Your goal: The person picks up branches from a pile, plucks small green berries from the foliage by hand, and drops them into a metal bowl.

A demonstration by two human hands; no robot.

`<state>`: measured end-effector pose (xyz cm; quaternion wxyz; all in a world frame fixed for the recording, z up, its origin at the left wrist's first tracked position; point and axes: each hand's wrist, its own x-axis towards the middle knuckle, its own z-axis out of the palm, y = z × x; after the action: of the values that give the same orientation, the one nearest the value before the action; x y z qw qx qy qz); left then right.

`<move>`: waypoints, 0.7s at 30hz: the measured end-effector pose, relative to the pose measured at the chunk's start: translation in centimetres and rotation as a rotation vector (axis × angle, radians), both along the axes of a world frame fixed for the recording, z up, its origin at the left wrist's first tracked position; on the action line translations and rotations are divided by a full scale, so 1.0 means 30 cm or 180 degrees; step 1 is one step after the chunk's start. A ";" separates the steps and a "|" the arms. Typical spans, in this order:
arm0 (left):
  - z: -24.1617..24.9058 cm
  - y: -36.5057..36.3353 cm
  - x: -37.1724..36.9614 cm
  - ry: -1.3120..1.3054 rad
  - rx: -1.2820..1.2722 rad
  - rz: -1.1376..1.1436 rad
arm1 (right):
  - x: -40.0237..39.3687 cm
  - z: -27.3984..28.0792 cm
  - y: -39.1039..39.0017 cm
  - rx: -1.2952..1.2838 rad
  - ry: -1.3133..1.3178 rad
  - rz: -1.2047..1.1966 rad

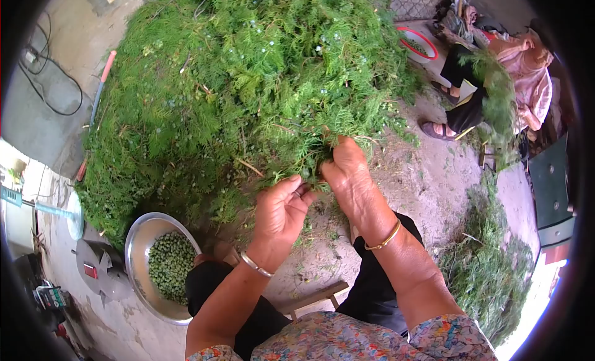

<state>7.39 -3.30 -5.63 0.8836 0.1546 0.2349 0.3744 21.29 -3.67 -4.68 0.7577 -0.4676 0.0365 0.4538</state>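
Observation:
A leafy evergreen sprig (pixel 308 169) is between my two hands, in front of a big heap of cut evergreen branches (pixel 248 82). My right hand (pixel 348 169) is closed around the sprig's stem, knuckles up. From the left, my left hand (pixel 282 211) pinches at the sprig's lower end with thumb and curled fingers. Whether a small green cone is between those fingertips is too small to tell. Beside my left knee stands a metal basin (pixel 137 262) holding many small green cones (pixel 170 266).
At right, another person (pixel 527 82) sits with a branch, near a red-rimmed bowl (pixel 416 43). More branches (pixel 483 255) lie on the right floor. A long-handled tool (pixel 104 75) leans at the heap's left. A fan (pixel 74 215) stands at far left. A wooden stool (pixel 315 298) is beneath me.

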 end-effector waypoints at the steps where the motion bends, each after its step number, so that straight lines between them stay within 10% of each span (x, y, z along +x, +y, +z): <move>1: 0.006 0.000 -0.001 -0.0202 -0.0217 -0.0199 | -0.004 0.016 -0.010 -0.0342 -0.0540 0.0187; 21: -0.011 0.014 -0.037 0.0350 0.0245 -0.0845 | -0.015 -0.031 0.003 0.0366 0.0494 0.0302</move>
<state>6.29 -2.88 -5.97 0.9046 0.2383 0.2458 0.2541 20.83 -3.57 -5.61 0.7558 -0.3880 0.0467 0.5254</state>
